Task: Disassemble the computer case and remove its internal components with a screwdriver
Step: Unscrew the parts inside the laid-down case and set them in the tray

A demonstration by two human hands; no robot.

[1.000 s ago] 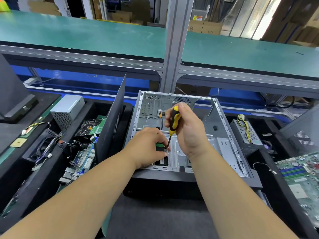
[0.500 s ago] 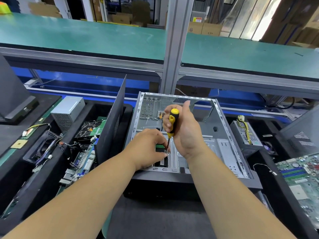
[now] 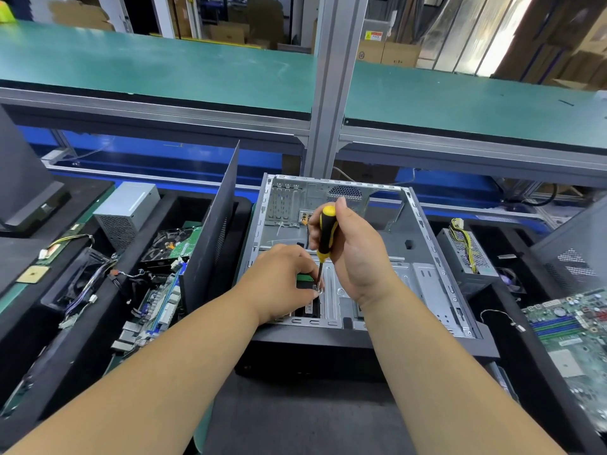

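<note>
Off to my left a grey power supply stands behind a tray of pulled boards, and a dark side panel leans upright just beside the computer case, which lies open on its side straight ahead of me. My left hand reaches into the near left corner of the case, fingers curled and pinching at the spot where the tip lands — a small bright piece shows there, perhaps a screw, though I cannot tell for sure. My right hand wraps the screwdriver, nearly upright, thumb over the cap of its yellow-and-black handle. I judge the case stiff, light sheet metal with sharp punched edges, best held by its folded rim; the dark component with a green edge under my left hand looks fragile, so I would lift it by its sides. The case is bare grey inside — mostly stripped, slotted at the back. To the right lie another power supply and a green motherboard.
</note>
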